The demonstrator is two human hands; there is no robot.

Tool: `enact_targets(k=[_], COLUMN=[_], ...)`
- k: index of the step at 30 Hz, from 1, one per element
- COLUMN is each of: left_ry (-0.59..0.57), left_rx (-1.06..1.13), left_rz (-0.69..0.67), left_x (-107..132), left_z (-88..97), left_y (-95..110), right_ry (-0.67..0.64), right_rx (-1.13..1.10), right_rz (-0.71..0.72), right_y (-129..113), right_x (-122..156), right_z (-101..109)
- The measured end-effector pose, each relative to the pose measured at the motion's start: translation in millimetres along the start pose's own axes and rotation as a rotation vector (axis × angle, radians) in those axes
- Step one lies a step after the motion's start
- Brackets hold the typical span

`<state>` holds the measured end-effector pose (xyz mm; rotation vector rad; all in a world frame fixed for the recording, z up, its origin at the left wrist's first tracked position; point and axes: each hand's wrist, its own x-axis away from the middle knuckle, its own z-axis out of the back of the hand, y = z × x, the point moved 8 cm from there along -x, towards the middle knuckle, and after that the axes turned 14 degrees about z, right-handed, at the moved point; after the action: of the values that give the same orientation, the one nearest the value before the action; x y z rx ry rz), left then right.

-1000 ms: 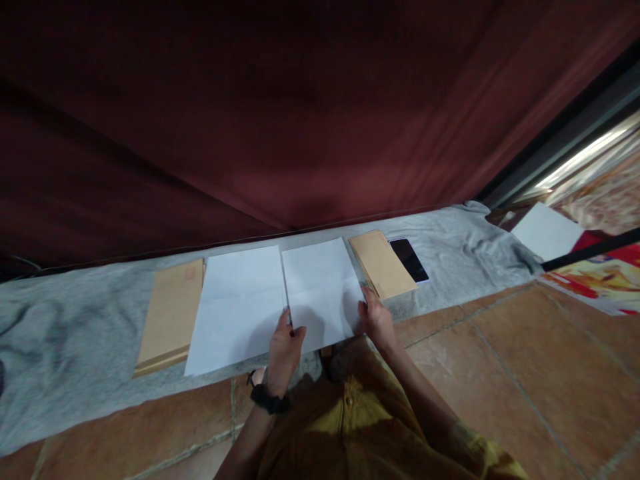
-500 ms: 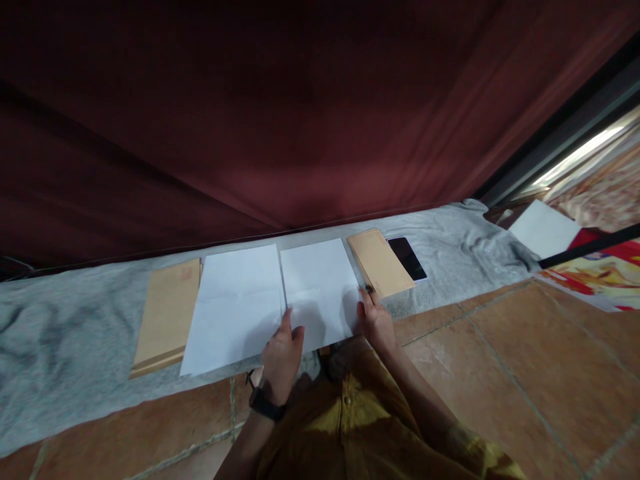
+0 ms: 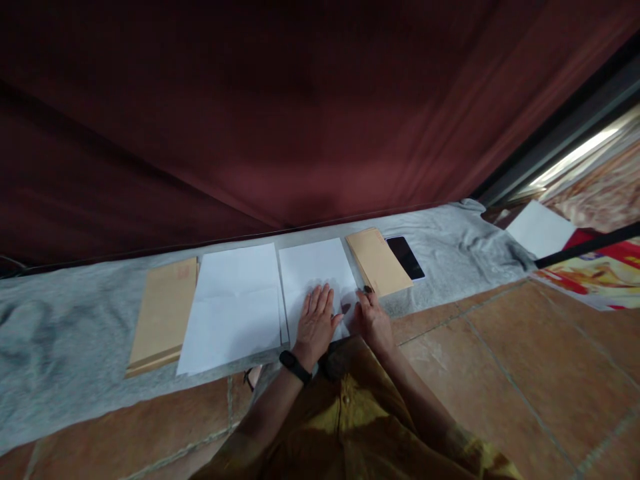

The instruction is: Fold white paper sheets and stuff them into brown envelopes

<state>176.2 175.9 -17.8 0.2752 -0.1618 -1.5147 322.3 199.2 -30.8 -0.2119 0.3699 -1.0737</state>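
Note:
My left hand [image 3: 317,320], with a black band on its wrist, lies flat on the right-hand sheet of white paper [image 3: 316,263]. My right hand [image 3: 375,325] is closed at that sheet's lower right edge. A small dark tip shows at its fingers, too small to name. Left of this sheet lies a larger stack of white paper [image 3: 233,300], with a narrow gap between them. Just beyond my right fingers rests a stack of brown envelopes [image 3: 383,263]. Another stack of brown envelopes [image 3: 163,310] sits at the left, partly under the white stack's edge.
A dark phone [image 3: 406,258] lies beside the right envelopes. Everything rests on a long grey cloth [image 3: 65,333], along a dark red curtain [image 3: 320,133]. Brown floor tiles [image 3: 500,373] lie in front. Printed colourful packaging [image 3: 600,273] and a white sheet [image 3: 541,230] are at the far right.
My left hand has moved right from the gap between the papers, and its pointing fingers now lie flat on the right-hand sheet. My right hand has stayed at that sheet's edge.

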Motion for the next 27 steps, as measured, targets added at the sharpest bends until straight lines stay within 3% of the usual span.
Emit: enact_targets(k=[4,9,27], left_ry=[-0.002,-0.024,-0.005], left_rx=[-0.013,-0.055,-0.091], left_rz=[-0.030,-0.036,-0.015], left_x=[-7,-8,-13], left_z=[-12.3,-20.1,-20.1], left_y=[10,8,0], right_ry=[-0.029,-0.034,-0.066], right_rx=[0.002,0.004,-0.004], right_rz=[-0.012,-0.020,-0.062], right_y=[-1,-2,6], right_x=[0,-2,-7], right_z=[0,3,4])
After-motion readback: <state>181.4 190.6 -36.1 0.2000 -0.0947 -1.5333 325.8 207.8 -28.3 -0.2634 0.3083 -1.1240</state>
